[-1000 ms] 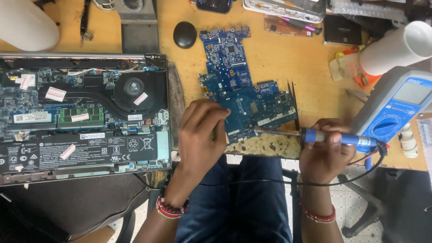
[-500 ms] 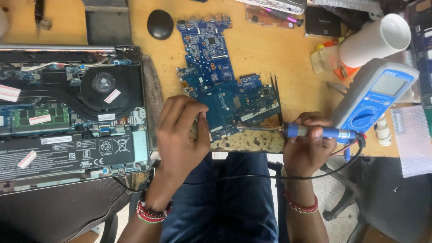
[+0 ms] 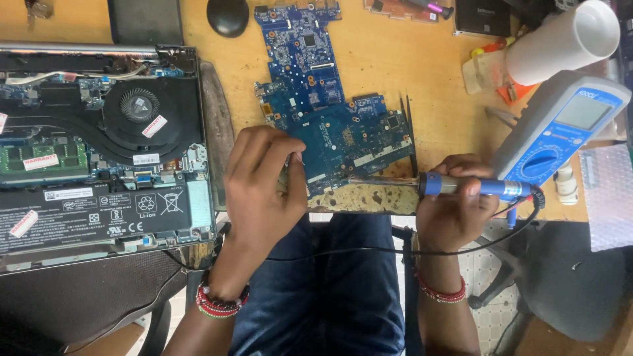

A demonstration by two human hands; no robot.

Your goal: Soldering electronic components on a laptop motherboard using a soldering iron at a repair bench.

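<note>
Bright, even daylight; soft shadows under both hands, mild glare on the white tube [image 3: 560, 43], slight blur at edges

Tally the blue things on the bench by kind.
Bare blue L-shaped circuit board: 1
Blue-handled soldering iron, in the right hand: 1
Blue-and-grey handheld multimeter: 1
Total: 3

An electronics repair workbench

A scarred wooden bench [image 3: 435, 72] held an opened laptop [image 3: 99, 151] at the frame's left, a bare blue circuit board [image 3: 330, 112] at centre, a multimeter [image 3: 560, 128] at right, and a soldering iron [image 3: 455, 186] below it.
</note>
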